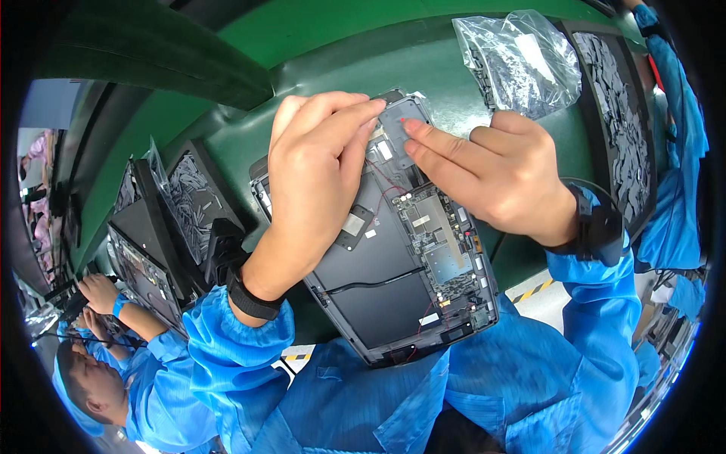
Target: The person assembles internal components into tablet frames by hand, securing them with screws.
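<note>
An opened tablet point(378, 265) with bare innards lies tilted in front of me, its lower end close to my body. Its circuit board point(442, 250) runs along the right side, with thin red wires and a black cable inside the casing. At the far end, my left hand point(314, 163) is closed in a pinch at the tablet's edge; what is between the fingertips is hidden. My right hand point(499, 170) has its fingers pressed together at a grey plate point(393, 125) in the far right corner. Something tiny and red shows at their tips, too small to name.
A clear plastic bag point(522, 64) of dark parts lies at the back right, beside a black tray point(616, 113) of grey strips. At left stand another tray point(198, 193) of strips and a second opened device point(144, 272). A co-worker point(128, 371) sits at the left.
</note>
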`<state>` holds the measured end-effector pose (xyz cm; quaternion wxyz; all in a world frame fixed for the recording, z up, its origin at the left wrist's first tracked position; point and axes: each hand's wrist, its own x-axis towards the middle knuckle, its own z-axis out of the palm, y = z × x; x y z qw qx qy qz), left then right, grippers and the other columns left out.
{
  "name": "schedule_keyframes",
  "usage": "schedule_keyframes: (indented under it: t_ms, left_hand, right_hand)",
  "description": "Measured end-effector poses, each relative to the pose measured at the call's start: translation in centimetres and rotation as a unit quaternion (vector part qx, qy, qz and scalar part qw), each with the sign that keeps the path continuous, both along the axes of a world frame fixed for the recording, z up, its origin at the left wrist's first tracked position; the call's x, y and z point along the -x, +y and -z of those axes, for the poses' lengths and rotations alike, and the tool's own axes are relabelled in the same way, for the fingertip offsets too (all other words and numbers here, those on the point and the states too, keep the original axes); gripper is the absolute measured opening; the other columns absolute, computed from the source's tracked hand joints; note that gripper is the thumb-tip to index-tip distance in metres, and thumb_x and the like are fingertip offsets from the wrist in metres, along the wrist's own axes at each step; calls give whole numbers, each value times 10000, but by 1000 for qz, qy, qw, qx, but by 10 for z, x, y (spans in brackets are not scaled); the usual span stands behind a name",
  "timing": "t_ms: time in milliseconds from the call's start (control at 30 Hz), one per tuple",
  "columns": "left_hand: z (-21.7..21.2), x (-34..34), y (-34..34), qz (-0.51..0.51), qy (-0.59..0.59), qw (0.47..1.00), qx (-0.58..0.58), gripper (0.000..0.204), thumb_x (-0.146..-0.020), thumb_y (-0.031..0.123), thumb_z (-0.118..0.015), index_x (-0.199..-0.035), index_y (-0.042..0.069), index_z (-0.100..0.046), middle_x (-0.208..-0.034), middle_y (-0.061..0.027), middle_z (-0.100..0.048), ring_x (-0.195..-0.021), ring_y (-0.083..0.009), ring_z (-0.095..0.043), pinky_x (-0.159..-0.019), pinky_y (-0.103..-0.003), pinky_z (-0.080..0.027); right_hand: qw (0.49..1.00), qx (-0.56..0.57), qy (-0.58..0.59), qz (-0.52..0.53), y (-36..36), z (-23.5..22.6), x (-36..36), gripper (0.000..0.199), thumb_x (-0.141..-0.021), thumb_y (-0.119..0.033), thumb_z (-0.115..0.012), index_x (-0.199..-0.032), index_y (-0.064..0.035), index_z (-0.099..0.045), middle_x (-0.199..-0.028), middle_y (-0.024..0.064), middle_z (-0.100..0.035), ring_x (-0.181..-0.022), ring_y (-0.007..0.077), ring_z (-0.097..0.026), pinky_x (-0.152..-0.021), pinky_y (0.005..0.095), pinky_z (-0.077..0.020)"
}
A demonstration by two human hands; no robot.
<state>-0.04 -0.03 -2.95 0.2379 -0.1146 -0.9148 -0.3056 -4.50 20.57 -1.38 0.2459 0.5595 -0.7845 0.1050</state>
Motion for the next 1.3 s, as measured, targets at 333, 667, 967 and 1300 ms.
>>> schedule_keyframes:
  t_ms: [333,667,967,1300]
  left_hand:
    - [-2,0,0,-10,-20,1000,0,190,-783,-9,-703,-960,53,-727,-955,-64,-696,-861,-228,-594,-789,-312,-453]
    - [0,-1,-1,18,-10,1000,-1,151,-812,16,-651,-953,23,-706,-963,-96,-675,-878,-288,-577,-803,-357,-472]
    - [-17,-64,-15,-103,-51,990,-78,421,-873,55,-613,-1291,27,-569,-1345,-135,-540,-1274,-242,-475,-1069,-351,-343]
    - [25,-175,17,-141,-171,910,-351,526,-1030,197,-394,-1464,-76,-276,-1537,-201,-280,-1427,-290,-257,-1157,-362,-169]
  right_hand:
    - [987,-144,-74,1,-3,-19,-5,337,-686,-103,-626,-1003,-20,-703,-1111,134,-692,-494,111,-515,-504,274,-399]
    - [982,-79,-172,-22,9,-9,5,362,-732,-97,-642,-1086,-31,-681,-1114,133,-688,-662,266,-674,-608,359,-528]
    - [861,216,-455,69,-9,42,12,460,-825,-192,-712,-1240,-30,-599,-1193,174,-623,-1087,313,-580,-946,368,-456]
    - [639,379,-669,22,0,46,-34,620,-988,-240,-528,-1495,0,-264,-1559,186,-247,-1443,261,-234,-1162,361,-200]
